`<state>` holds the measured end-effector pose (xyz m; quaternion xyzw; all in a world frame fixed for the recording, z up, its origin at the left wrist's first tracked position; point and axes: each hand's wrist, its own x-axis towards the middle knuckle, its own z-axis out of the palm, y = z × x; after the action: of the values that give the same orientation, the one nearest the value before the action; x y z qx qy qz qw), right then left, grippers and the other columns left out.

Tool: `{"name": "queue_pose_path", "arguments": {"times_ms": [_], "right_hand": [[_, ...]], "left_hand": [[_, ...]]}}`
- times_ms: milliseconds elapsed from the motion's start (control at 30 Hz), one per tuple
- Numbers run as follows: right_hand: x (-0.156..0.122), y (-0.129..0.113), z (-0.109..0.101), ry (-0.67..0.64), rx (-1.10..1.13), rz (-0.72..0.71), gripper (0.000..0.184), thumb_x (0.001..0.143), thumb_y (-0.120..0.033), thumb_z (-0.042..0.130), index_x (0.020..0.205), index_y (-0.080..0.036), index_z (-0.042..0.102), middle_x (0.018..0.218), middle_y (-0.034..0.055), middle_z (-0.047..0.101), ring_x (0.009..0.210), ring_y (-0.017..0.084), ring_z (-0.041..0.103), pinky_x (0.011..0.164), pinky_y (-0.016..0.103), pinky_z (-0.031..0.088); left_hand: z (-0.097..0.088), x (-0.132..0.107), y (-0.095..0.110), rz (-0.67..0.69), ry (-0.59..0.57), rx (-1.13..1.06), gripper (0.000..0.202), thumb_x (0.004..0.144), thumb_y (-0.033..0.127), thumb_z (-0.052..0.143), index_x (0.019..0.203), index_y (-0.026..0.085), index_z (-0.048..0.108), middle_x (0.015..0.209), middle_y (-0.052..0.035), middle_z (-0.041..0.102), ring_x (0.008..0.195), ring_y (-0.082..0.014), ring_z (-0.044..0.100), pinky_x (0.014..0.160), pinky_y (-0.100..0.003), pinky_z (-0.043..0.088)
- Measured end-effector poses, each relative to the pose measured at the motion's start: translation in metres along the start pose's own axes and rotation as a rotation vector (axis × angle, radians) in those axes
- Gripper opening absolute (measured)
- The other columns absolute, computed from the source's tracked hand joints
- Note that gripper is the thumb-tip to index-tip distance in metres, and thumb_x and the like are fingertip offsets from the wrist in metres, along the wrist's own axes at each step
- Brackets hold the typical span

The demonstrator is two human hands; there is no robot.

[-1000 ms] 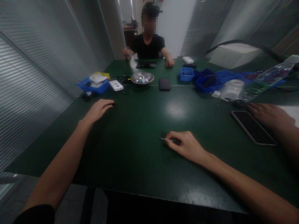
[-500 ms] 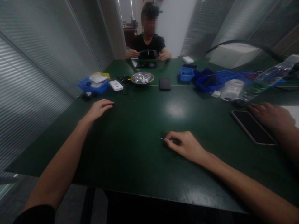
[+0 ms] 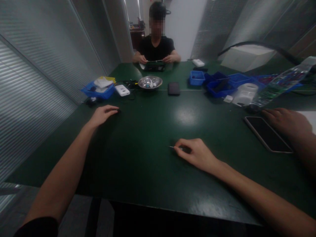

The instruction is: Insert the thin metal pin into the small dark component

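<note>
My left hand [image 3: 102, 115] lies flat on the green table [image 3: 148, 164], fingers stretched toward a small dark object [image 3: 118, 111] at its fingertips. My right hand [image 3: 197, 154] rests near the table's middle, thumb and fingers pinched on a thin metal tool [image 3: 172, 146] whose tip pokes out to the left. Both forearms reach in from the near edge.
Another person's hand [image 3: 286, 121] rests beside a dark phone [image 3: 268, 134] at the right. A person in black [image 3: 156, 49] sits at the far end. Across the middle stand blue bins [image 3: 98, 90], a white device [image 3: 122, 90], a metal bowl [image 3: 150, 82], a black case [image 3: 174, 89], more blue trays [image 3: 217, 84].
My hands have barely moved; the left fingers curled slightly toward the small dark object. The person at the far end brought both hands together over something in front of them.
</note>
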<state>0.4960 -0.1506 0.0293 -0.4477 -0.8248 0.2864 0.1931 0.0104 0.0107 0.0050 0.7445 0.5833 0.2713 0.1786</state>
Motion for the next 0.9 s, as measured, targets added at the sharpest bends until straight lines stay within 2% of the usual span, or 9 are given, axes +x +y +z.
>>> {"name": "queue_pose_path", "arguments": {"times_ms": [133,333,633,900], "right_hand": [[0.000,-0.001,-0.001,-0.006,-0.002,-0.002,0.028,0.100,-0.038,0.054,0.096,-0.019,0.075,0.076,0.0016,0.071,0.059,0.013,0.060,0.060,0.027,0.042],[0.000,0.000,-0.002,-0.004,-0.001,-0.009,0.029,0.100,-0.038,0.054,0.096,-0.020,0.075,0.075,0.0015,0.072,0.058,0.012,0.060,0.058,0.026,0.042],[0.000,-0.001,0.000,-0.002,-0.009,-0.005,0.027,0.099,-0.036,0.054,0.093,-0.019,0.074,0.075,0.0016,0.071,0.059,0.013,0.060,0.059,0.027,0.041],[0.000,0.000,-0.001,-0.006,-0.007,-0.002,0.028,0.099,-0.038,0.054,0.095,-0.020,0.075,0.075,0.0013,0.072,0.058,0.012,0.059,0.058,0.027,0.040]], "left_hand": [[-0.004,0.000,-0.001,-0.001,-0.063,-0.006,0.049,0.087,0.061,0.066,0.122,0.027,0.076,0.130,-0.0075,0.071,0.117,-0.0307,0.065,0.106,-0.044,0.047],[-0.006,-0.002,0.004,-0.025,-0.025,-0.012,0.052,0.088,0.062,0.066,0.125,0.027,0.074,0.131,-0.0084,0.071,0.116,-0.0302,0.066,0.105,-0.044,0.049],[-0.003,0.004,-0.007,0.070,-0.135,-0.002,0.049,0.092,0.058,0.060,0.127,0.026,0.073,0.134,-0.0084,0.069,0.123,-0.0292,0.062,0.109,-0.045,0.045],[-0.006,0.003,0.002,-0.104,-0.172,-0.071,0.047,0.087,0.053,0.068,0.126,0.029,0.074,0.133,-0.0082,0.070,0.117,-0.0309,0.066,0.102,-0.045,0.051]]}}
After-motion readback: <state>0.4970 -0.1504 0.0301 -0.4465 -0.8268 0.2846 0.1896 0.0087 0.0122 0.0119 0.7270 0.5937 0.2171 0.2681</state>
